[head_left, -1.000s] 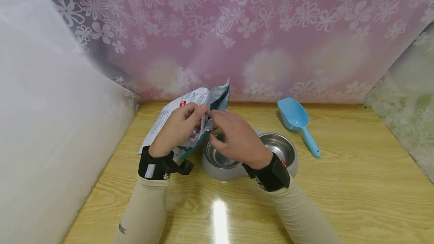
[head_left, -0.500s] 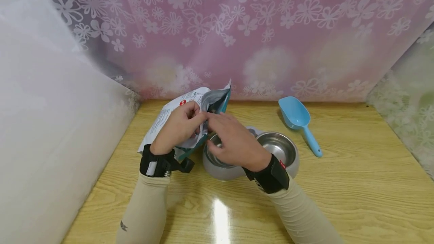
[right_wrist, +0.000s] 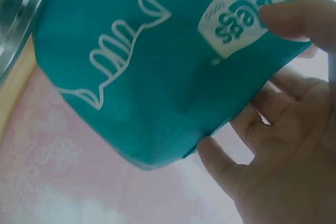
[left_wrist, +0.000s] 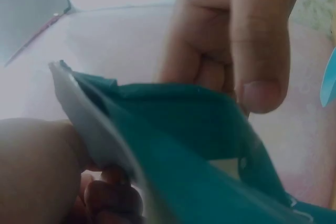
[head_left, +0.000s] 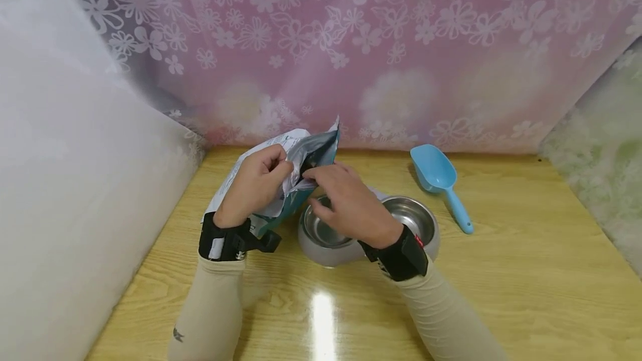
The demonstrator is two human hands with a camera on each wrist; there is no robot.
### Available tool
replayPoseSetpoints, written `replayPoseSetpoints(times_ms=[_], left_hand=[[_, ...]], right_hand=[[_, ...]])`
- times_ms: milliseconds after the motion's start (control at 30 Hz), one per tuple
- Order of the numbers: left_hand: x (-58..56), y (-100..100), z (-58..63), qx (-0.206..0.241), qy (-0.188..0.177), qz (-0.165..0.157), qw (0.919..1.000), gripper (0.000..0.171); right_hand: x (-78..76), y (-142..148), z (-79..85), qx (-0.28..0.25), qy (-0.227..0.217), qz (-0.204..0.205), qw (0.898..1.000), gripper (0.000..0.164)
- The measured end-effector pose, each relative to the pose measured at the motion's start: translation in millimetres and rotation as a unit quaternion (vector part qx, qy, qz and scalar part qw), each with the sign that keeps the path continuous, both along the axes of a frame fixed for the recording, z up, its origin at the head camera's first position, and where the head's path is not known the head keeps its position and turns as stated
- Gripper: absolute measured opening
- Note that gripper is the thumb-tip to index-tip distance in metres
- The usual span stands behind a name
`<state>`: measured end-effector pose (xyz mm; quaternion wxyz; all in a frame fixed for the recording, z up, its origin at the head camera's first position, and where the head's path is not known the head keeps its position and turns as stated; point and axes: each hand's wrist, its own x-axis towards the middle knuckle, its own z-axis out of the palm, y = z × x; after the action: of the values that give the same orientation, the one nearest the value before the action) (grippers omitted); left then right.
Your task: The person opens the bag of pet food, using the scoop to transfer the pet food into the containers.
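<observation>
A white and teal pet food bag lies tilted on the table, its silvery mouth gaping toward the right. My left hand pinches the white side of the mouth between thumb and curled fingers. Across the opening, my right hand grips the teal side, thumb on the printed face and fingers behind the edge. In the left wrist view the teal wall spreads away from the side that my left hand holds. The bag's contents are hidden.
A grey double feeder with two steel bowls stands under and beside my right hand, partly covered by it. Farther right lies a light blue scoop, handle toward me. A pink flowered backdrop closes off the table's back.
My left hand has shifted left, drawing its side of the bag away from the right hand. The mouth gapes wider. My right hand stays nearly in place.
</observation>
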<state>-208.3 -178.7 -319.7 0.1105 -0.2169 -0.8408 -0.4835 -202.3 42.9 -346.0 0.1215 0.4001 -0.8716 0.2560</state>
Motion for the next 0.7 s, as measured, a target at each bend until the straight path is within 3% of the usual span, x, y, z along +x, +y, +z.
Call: replayPoseSetpoints(times_ms=[133, 267, 400, 533, 700], left_hand=[[0.9, -3, 9.3, -0.072, 0.015, 0.013, 0.9972, 0.027], [1.9, -6, 20.3, -0.149, 0.044, 0.033, 0.9874, 0.021], [6.6, -13, 26.9, -0.192, 0.068, 0.057, 0.9774, 0.017], [6.7, -15, 26.6, -0.194, 0.102, 0.107, 0.9698, 0.020], [2.7, -13, 18.8, -0.128, 0.160, 0.222, 0.9532, 0.025]], right_hand=[[-3.2, 5, 3.1, 0.006, -0.018, 0.002, 1.000, 0.035], [-3.9, 9, 5.0, 0.008, -0.018, 0.006, 1.000, 0.031], [-4.8, 11, 4.5, 0.007, -0.013, 0.019, 1.000, 0.028], [-5.3, 13, 3.8, 0.000, -0.022, 0.023, 1.000, 0.024], [-1.7, 13, 2.3, -0.017, -0.038, 0.005, 0.999, 0.019]])
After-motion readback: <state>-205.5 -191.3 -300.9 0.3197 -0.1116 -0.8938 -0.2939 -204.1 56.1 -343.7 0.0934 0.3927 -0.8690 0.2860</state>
